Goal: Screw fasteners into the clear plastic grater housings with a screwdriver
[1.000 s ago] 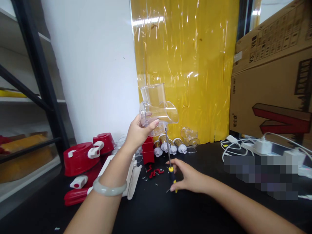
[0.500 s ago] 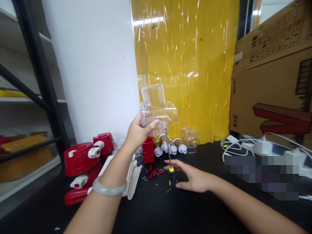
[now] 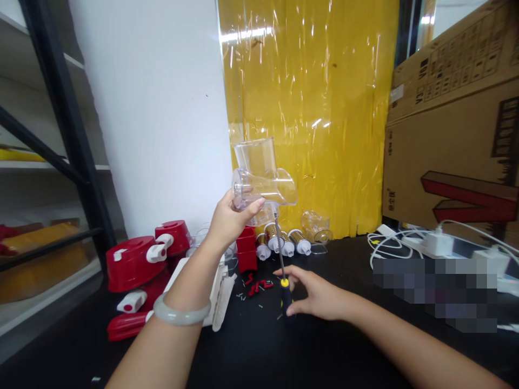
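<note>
My left hand (image 3: pixel 233 219) grips a clear plastic housing (image 3: pixel 265 186), a tube with an upright chute on top, and holds it above the table. A long-shafted screwdriver (image 3: pixel 286 300) with a dark handle and yellow collar points up, its tip at the underside of the housing. My right hand (image 3: pixel 312 294) has its thumb and fingers round the handle; some fingertips are hidden behind it. Beneath, small red plastic pieces (image 3: pixel 259 286) and several loose screws (image 3: pixel 242 297) lie on the black table (image 3: pixel 251 356).
Red housings with white knobs (image 3: pixel 135 265) stand at left beside white parts (image 3: pixel 221 302). Behind are a red block (image 3: pixel 246 254), several grater drums (image 3: pixel 300 242) and another clear housing (image 3: pixel 315 227). White cables and chargers (image 3: pixel 438 243) and a large carton (image 3: pixel 450 140) occupy the right.
My right thumb and fingers have closed in on the screwdriver handle, which has shifted slightly. My left hand and the clear housing stay where they were.
</note>
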`<state>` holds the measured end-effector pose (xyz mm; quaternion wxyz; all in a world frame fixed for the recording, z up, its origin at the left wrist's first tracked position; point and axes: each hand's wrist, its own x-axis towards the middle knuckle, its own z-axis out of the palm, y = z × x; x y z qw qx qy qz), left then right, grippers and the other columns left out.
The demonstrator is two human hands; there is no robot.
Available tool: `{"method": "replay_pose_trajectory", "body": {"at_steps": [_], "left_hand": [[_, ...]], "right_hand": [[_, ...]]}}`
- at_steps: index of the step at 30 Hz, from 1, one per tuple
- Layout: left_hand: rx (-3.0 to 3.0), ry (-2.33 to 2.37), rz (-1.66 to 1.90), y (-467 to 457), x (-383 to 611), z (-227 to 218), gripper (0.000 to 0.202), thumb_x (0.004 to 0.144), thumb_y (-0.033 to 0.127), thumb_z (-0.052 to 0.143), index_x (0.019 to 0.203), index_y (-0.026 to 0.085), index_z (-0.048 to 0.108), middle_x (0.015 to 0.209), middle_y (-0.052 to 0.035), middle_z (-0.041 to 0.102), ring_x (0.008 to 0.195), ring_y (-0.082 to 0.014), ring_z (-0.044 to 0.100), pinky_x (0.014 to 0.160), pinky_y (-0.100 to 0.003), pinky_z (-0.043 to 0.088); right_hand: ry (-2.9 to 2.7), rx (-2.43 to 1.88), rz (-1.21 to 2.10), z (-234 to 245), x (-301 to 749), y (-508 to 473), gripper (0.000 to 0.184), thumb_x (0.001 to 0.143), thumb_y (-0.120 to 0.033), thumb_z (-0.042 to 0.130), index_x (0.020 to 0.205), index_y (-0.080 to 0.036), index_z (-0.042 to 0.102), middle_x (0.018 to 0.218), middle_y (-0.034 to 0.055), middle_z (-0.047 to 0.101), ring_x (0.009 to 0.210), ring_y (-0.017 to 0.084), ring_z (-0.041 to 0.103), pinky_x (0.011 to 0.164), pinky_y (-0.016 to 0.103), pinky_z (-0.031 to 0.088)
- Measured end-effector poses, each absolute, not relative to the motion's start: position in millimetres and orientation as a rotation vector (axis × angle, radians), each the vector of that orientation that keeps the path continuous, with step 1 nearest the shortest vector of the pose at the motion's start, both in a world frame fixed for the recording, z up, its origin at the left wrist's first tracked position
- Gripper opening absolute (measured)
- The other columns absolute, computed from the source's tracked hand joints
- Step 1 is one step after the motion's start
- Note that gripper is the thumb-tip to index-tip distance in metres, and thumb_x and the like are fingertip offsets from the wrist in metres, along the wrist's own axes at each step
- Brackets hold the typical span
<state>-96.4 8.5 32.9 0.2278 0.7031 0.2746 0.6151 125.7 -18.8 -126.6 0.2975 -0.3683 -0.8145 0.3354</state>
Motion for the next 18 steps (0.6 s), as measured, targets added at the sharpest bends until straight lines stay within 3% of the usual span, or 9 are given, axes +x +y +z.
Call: {"method": "replay_pose_trajectory", "body": {"at_steps": [3,6,9,12,15,18], "left_hand": [[1.934,0.751,1.682,7.5,-97.1,33.8,0.052,0.068,0.053,0.085,0.102,0.019,0.066,0.111,-0.0137,0.077,0.105,-0.0291,0.074,0.093,-0.042,0.06],[1.924,0.763,1.689,6.3,-97.7,34.8,0.052,0.067,0.051,0.086,0.102,0.018,0.065,0.105,-0.0129,0.077,0.101,-0.0288,0.074,0.092,-0.043,0.061],[1.909,0.773,1.69,5.3,-97.2,35.1,0.053,0.066,0.052,0.085,0.102,0.018,0.065,0.104,-0.013,0.077,0.1,-0.0288,0.074,0.092,-0.044,0.061],[1.915,0.778,1.687,4.6,-96.5,35.1,0.054,0.066,0.054,0.085,0.102,0.019,0.066,0.105,-0.0126,0.077,0.101,-0.0289,0.074,0.092,-0.044,0.061],[1.934,0.775,1.678,4.5,-96.9,35.1,0.051,0.067,0.053,0.085,0.101,0.019,0.066,0.105,-0.0124,0.078,0.101,-0.029,0.074,0.091,-0.044,0.061],[1.937,0.767,1.674,5.4,-97.6,34.8,0.049,0.069,0.052,0.084,0.1,0.019,0.066,0.106,-0.0134,0.078,0.101,-0.0294,0.074,0.09,-0.044,0.061]], "right_hand": [[-2.181,-1.113,0.672,-125.6,124.2,-21.3,0.08,0.066,-0.036,0.096,0.135,-0.019,0.06,0.118,0.0109,0.069,0.114,0.032,0.065,0.108,0.051,0.048],[-2.241,-0.982,0.78,-123.4,126.9,-25.9,0.078,0.078,-0.035,0.086,0.147,-0.022,0.052,0.139,0.0142,0.061,0.134,0.033,0.056,0.116,0.051,0.042],[-2.237,-0.919,0.933,-122.1,125.7,-27.7,0.071,0.086,-0.028,0.079,0.15,-0.024,0.048,0.124,0.0097,0.07,0.119,0.028,0.066,0.106,0.045,0.051],[-2.221,-1.073,0.755,-121.2,122.7,-26.3,0.074,0.074,-0.035,0.092,0.139,-0.022,0.059,0.108,0.007,0.073,0.103,0.029,0.069,0.099,0.045,0.053],[-2.22,-1.055,0.647,-119.2,127.0,-25.2,0.074,0.073,-0.044,0.092,0.136,-0.02,0.061,0.122,0.0122,0.069,0.118,0.033,0.064,0.109,0.049,0.048],[-2.249,-0.934,0.775,-117.8,134.5,-25.3,0.075,0.081,-0.037,0.085,0.146,-0.02,0.052,0.14,0.0149,0.062,0.134,0.032,0.058,0.118,0.049,0.041]]}}
